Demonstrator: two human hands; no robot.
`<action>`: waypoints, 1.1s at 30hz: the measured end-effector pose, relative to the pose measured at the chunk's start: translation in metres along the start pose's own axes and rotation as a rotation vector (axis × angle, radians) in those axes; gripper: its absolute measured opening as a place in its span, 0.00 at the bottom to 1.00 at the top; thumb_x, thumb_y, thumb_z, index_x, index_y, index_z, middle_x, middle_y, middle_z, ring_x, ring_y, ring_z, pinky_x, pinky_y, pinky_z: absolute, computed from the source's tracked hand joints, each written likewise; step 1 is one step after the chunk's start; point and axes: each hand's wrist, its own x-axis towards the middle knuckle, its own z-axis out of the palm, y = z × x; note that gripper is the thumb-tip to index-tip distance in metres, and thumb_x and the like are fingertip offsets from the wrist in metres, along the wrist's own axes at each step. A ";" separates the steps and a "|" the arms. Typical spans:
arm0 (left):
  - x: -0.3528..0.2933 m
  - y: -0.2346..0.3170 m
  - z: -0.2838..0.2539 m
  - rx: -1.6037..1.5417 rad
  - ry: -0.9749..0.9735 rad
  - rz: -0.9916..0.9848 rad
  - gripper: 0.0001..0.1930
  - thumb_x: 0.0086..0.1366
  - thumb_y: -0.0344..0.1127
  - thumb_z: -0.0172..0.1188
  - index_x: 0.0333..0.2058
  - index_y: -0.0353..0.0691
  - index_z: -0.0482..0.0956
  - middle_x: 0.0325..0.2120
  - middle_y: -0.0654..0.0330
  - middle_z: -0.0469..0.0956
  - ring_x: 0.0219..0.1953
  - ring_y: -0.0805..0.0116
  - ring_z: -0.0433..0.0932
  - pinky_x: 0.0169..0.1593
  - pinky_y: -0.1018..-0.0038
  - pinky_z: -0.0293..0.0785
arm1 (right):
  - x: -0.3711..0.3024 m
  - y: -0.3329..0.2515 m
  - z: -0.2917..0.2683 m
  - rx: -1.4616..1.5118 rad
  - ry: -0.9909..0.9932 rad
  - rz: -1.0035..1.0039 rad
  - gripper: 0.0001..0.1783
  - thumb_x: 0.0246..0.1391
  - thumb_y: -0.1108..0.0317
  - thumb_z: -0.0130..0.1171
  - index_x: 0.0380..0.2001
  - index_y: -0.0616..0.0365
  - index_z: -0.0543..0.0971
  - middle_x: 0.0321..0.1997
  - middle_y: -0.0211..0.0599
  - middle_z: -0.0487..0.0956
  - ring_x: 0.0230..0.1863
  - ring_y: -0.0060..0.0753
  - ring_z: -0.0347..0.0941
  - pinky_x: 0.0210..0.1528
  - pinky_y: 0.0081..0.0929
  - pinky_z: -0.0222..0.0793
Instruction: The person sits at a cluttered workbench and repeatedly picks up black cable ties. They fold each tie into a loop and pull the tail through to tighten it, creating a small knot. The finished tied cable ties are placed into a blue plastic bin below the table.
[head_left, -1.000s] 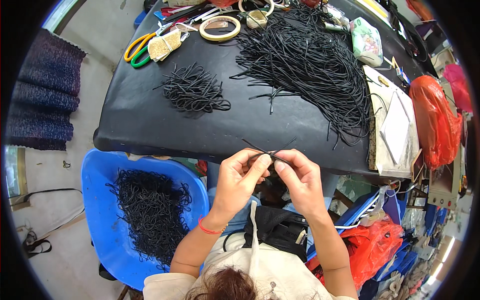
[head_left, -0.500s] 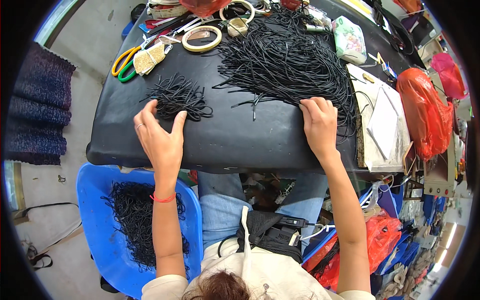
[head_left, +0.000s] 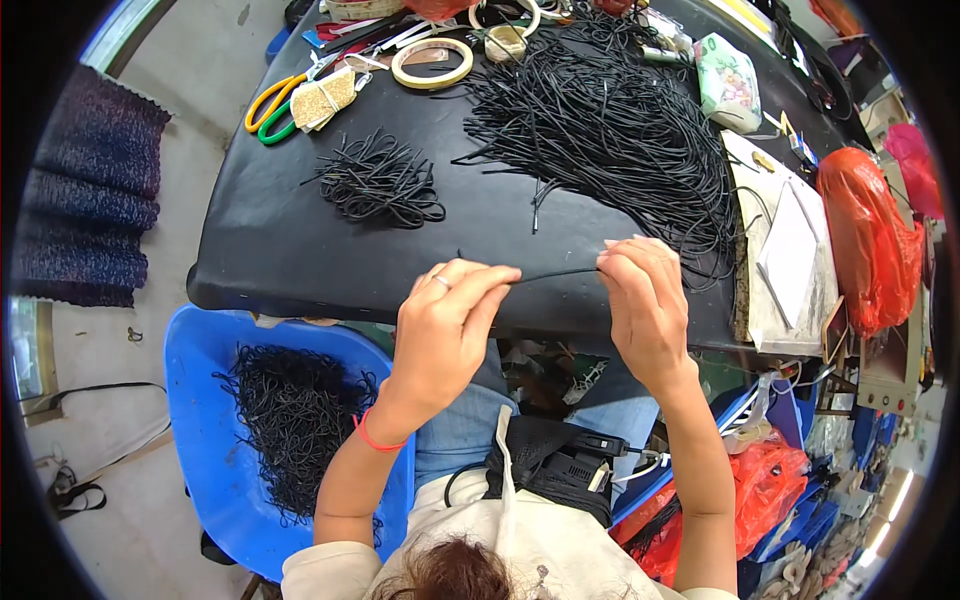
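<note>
A thin black cord runs between my two hands, just above the front part of the black table. My left hand pinches one part of it, and a short end pokes up behind the fingers. On the other side my right hand grips the cord between thumb and fingertips. Beyond the hands spreads a large heap of black cords, a few loose ends lying at its near edge. A smaller bundle of looped black cords rests on the table to the left.
At the lower left, a blue tub holds many black cords. Scissors and a tape roll lie at the table's far left. To the right are a pale board, a tissue pack and a red plastic bag.
My left hand has left the small bundle and moved right, toward my right hand. Both hands have come nearer me, and a single cord now stretches between them.
</note>
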 end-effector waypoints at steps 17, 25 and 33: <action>-0.007 0.005 0.016 -1.133 -0.058 -0.650 0.12 0.62 0.36 0.56 0.39 0.34 0.76 0.29 0.58 0.79 0.32 0.73 0.79 0.28 0.83 0.74 | 0.017 -0.052 0.012 0.379 -0.042 0.421 0.13 0.47 0.82 0.54 0.38 0.60 0.77 0.31 0.38 0.73 0.31 0.32 0.72 0.31 0.23 0.69; -0.012 -0.001 0.022 -1.157 -0.036 -0.614 0.12 0.62 0.36 0.57 0.41 0.36 0.76 0.26 0.63 0.78 0.27 0.79 0.75 0.28 0.85 0.72 | 0.011 -0.058 0.022 0.760 -0.073 0.694 0.11 0.49 0.81 0.54 0.38 0.62 0.76 0.28 0.35 0.75 0.26 0.24 0.74 0.29 0.20 0.70; -0.007 -0.008 0.012 -1.608 0.096 -0.601 0.07 0.65 0.32 0.49 0.36 0.37 0.75 0.35 0.60 0.75 0.34 0.75 0.76 0.45 0.72 0.74 | -0.002 -0.042 0.004 0.348 -0.157 0.409 0.12 0.45 0.79 0.60 0.36 0.61 0.76 0.25 0.37 0.76 0.25 0.30 0.74 0.27 0.22 0.69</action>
